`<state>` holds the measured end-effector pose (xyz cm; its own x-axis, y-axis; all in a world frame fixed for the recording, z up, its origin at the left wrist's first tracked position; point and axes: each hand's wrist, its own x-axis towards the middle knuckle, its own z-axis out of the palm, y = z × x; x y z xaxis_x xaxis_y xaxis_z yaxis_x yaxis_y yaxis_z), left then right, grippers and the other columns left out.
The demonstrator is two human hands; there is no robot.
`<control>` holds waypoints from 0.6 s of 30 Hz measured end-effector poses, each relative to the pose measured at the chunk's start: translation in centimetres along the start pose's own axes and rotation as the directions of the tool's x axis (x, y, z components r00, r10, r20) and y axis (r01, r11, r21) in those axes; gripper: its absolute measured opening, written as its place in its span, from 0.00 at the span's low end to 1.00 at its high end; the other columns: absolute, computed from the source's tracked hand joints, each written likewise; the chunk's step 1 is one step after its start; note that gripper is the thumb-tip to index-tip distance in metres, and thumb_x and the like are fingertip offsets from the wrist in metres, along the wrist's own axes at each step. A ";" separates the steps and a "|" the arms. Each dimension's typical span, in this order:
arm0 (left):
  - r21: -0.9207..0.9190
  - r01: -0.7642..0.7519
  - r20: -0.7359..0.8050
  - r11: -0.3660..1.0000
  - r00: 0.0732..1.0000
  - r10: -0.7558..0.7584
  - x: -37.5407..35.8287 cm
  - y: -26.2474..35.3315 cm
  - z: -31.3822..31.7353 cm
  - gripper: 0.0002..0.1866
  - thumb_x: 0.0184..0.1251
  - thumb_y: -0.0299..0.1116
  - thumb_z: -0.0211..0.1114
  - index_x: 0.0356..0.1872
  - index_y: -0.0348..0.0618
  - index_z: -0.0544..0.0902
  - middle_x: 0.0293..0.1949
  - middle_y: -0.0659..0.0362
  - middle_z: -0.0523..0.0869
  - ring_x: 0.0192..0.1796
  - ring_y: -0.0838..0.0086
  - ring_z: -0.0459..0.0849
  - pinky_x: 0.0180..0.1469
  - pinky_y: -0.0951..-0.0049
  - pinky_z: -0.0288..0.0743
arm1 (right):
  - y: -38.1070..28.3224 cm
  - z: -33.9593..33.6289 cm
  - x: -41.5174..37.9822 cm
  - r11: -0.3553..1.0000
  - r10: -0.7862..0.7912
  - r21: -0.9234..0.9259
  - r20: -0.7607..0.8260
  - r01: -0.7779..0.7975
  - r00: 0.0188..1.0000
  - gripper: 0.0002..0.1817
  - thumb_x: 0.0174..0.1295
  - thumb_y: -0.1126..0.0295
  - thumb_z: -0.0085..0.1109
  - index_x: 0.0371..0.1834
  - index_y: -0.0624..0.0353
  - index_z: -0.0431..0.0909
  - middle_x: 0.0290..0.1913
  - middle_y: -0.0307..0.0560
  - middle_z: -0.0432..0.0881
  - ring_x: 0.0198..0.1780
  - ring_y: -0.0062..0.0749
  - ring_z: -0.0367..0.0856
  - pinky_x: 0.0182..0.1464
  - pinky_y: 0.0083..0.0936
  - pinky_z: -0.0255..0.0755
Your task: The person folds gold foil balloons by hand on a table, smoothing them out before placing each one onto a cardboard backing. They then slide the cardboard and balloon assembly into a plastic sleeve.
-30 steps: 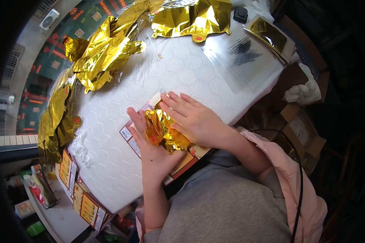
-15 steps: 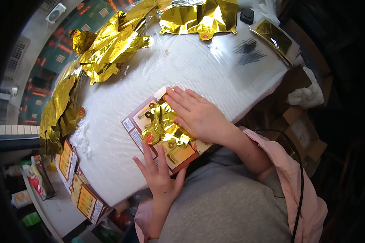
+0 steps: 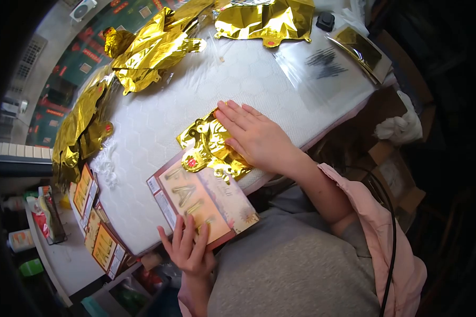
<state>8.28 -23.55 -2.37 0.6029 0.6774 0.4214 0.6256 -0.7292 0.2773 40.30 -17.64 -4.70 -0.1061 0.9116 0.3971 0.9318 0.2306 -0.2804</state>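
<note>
My right hand [image 3: 259,137] lies flat with fingers stretched over a folded gold foil balloon [image 3: 203,140], pressing it on the white padded surface. Several round tabs and a red spot show on the foil. Just below it, nearer my body, is a printed card [image 3: 206,198] with gold balloon letters pictured on it. The card's far edge still lies partly under the foil. My left hand [image 3: 188,251] grips the card's near left edge, fingers on top; its thumb is hidden.
More gold foil balloons [image 3: 158,58] lie along the far and left edges. Clear plastic sleeves [image 3: 312,66], a gold packet [image 3: 359,50] and a black object [image 3: 325,21] sit at the back right. Several printed cards [image 3: 106,248] stand at the left edge, beside crumpled white plastic [image 3: 106,164].
The card has slid toward my body, out from under most of the foil, along with my left hand, which now grips it. My right hand stays on the foil balloon.
</note>
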 end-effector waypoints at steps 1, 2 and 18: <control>0.023 0.043 -0.065 0.999 0.997 -0.041 -1.6 -0.7 -0.1 0.21 0.64 0.27 0.60 0.55 0.46 0.93 0.67 0.43 0.86 0.74 0.46 0.80 0.83 0.34 0.52 | 0.0 0.0 0.0 1.000 0.000 -0.008 0.004 0.000 1.000 0.32 0.78 0.59 0.57 0.79 0.65 0.68 0.83 0.56 0.67 0.83 0.46 0.65 0.83 0.42 0.59; 0.028 0.046 -0.064 0.999 0.997 -0.045 -2.2 -1.2 -0.1 0.21 0.64 0.27 0.60 0.55 0.46 0.93 0.67 0.43 0.86 0.74 0.46 0.80 0.83 0.34 0.52 | 0.0 0.0 0.0 1.000 -0.003 -0.003 0.004 0.003 1.000 0.32 0.78 0.59 0.57 0.79 0.65 0.68 0.83 0.56 0.67 0.83 0.46 0.65 0.83 0.42 0.59; -0.074 -0.084 0.178 0.994 0.979 0.096 12.4 5.2 4.2 0.48 0.70 0.47 0.70 0.83 0.30 0.60 0.84 0.37 0.60 0.87 0.45 0.57 0.85 0.38 0.43 | 0.1 -0.1 -0.1 0.999 -0.018 -0.029 0.011 0.019 1.000 0.32 0.76 0.60 0.56 0.79 0.65 0.68 0.83 0.56 0.67 0.83 0.47 0.65 0.83 0.42 0.59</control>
<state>21.10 -18.57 0.66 0.7385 0.6108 0.2854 0.5344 -0.7884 0.3045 40.47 -17.71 -4.69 -0.1269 0.9110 0.3925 0.9392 0.2377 -0.2479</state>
